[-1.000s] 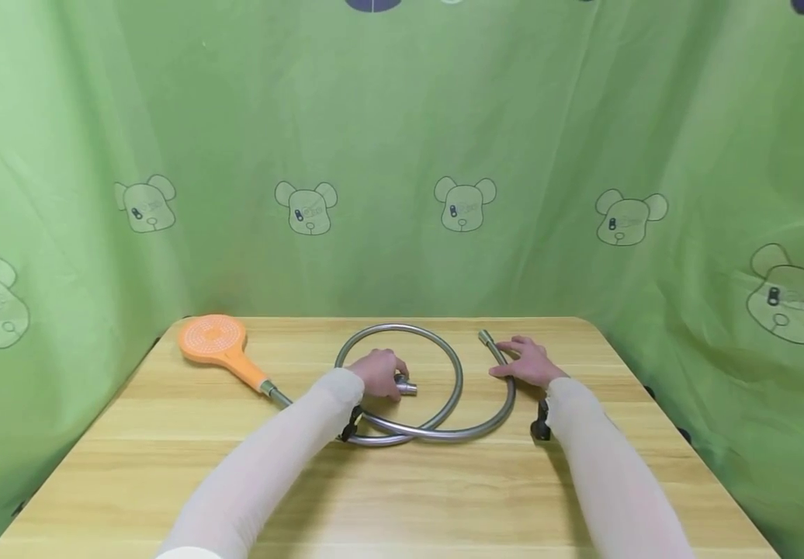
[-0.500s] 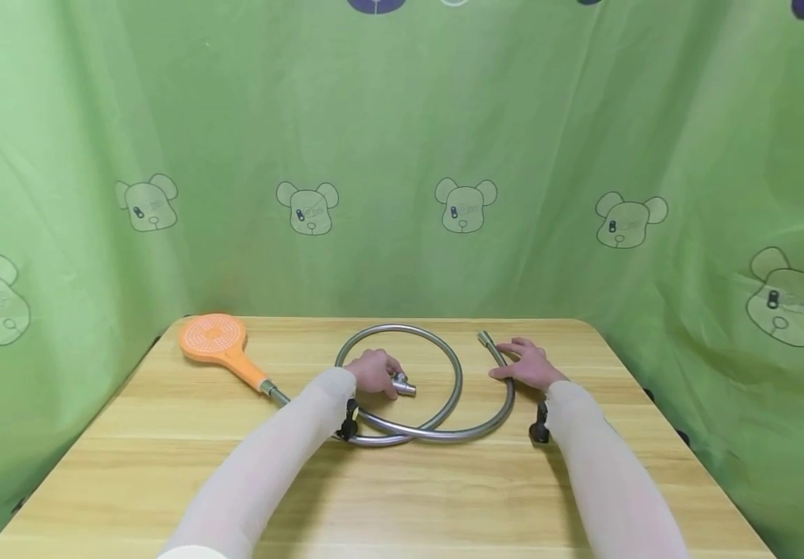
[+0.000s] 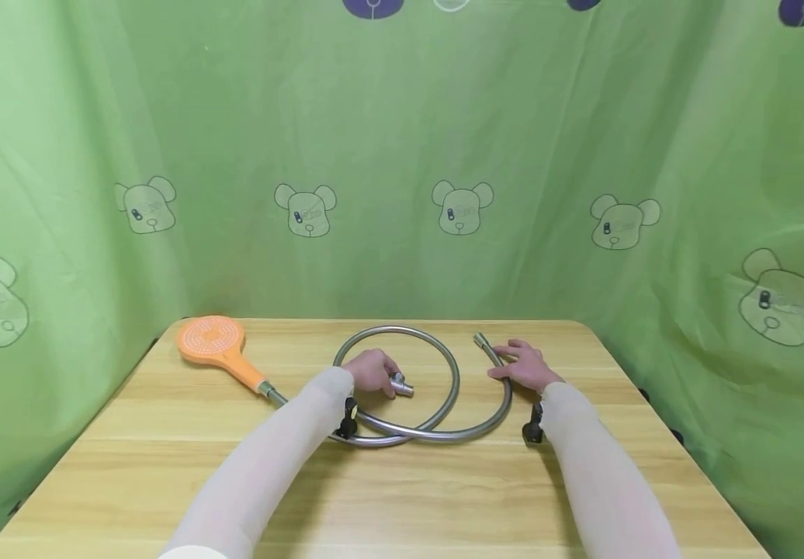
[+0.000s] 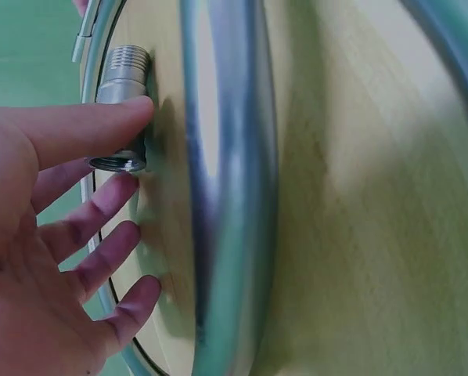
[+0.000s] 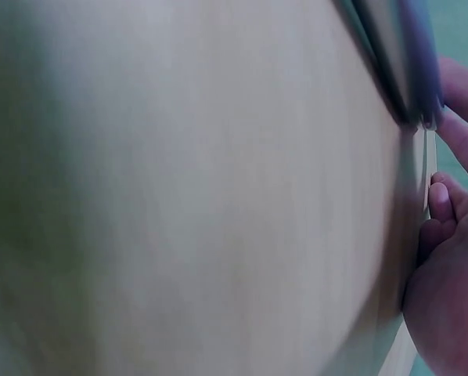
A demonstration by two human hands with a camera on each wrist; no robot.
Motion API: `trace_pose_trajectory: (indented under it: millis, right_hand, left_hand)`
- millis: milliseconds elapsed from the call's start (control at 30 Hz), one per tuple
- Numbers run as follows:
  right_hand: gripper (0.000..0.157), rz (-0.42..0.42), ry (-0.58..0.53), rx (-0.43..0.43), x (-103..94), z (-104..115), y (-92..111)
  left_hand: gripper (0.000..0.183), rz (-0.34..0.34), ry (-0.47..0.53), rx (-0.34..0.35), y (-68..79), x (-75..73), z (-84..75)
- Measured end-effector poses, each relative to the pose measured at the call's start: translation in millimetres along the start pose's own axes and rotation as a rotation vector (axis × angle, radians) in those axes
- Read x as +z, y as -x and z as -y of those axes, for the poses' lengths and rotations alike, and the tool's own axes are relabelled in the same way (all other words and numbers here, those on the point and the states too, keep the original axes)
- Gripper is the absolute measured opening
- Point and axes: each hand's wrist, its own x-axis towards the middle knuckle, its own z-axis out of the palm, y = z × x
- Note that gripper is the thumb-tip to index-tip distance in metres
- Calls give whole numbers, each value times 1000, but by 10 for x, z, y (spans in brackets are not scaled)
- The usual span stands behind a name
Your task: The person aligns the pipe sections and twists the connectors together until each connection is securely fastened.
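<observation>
My left hand (image 3: 372,371) pinches a small chrome threaded pipe fitting (image 3: 402,386) between thumb and fingers, low over the table inside the hose loop. In the left wrist view the thumb lies across the fitting (image 4: 124,82), its threaded end up and its open end down; the other fingers are spread. My right hand (image 3: 526,366) holds the metal shower hose (image 3: 458,380) just below its free end, thumb on one side and fingers on the other. At the hose's far left end is an orange shower head (image 3: 211,339), lying face up.
The wooden table (image 3: 402,497) carries the looped hose, which crosses itself near the middle. A green curtain (image 3: 388,264) with bear-head prints hangs behind the table and along both sides. Black wrist cameras (image 3: 348,419) sit under the wrists.
My left hand has shifted slightly left and the fitting has tilted a little, showing more of it. My right hand stays on the hose. The shower head lies where it was.
</observation>
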Motion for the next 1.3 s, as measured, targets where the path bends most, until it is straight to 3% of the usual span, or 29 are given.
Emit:
trace_pose_trajectory:
  millis: [500, 700, 1033, 1300]
  right_hand:
    - [69, 17, -70, -21, 1, 39, -36]
    - [67, 7, -35, -64, -32, 75, -40]
    - [60, 35, -131, -42, -70, 173, -29]
    - [54, 43, -203, -77, -123, 265, -3]
  left_hand:
    - [37, -30, 42, 7, 65, -47, 7]
    - [36, -39, 73, 3, 50, -58, 29]
    - [32, -68, 122, 5, 38, -96, 64]
    - [32, -80, 143, 5, 33, -116, 74]
